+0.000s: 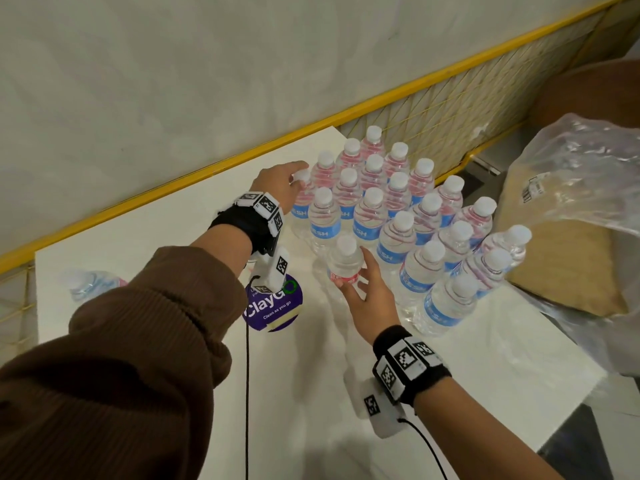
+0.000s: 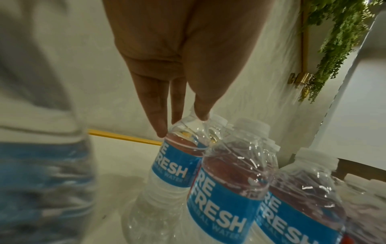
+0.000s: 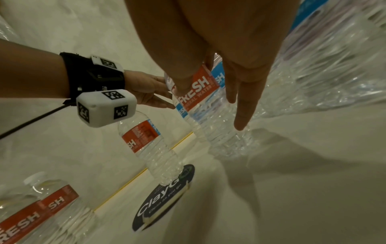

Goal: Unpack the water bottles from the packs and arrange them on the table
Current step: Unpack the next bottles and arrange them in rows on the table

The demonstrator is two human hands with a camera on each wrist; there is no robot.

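Several clear water bottles [image 1: 398, 216] with white caps and blue-and-red labels stand packed together on the white table [image 1: 485, 358]. My left hand [image 1: 299, 174] reaches to the cluster's far-left bottle [image 1: 300, 206] and holds its top between thumb and fingers; the left wrist view shows the fingertips [image 2: 160, 130] on its shoulder [image 2: 177, 158]. My right hand [image 1: 356, 271] grips a single bottle [image 1: 344, 261] in front of the cluster, the thumb on its red label [image 3: 194, 89] and the fingers [image 3: 242, 118] straight down its other side.
A lone bottle [image 1: 93, 284] stands at the table's left. Another bottle [image 3: 148, 142] stands on a round purple sticker [image 1: 273, 306] under my left wrist. Crumpled clear pack wrap [image 1: 581, 174] lies over a brown board at right. A yellow rail [image 1: 207, 171] runs behind the table.
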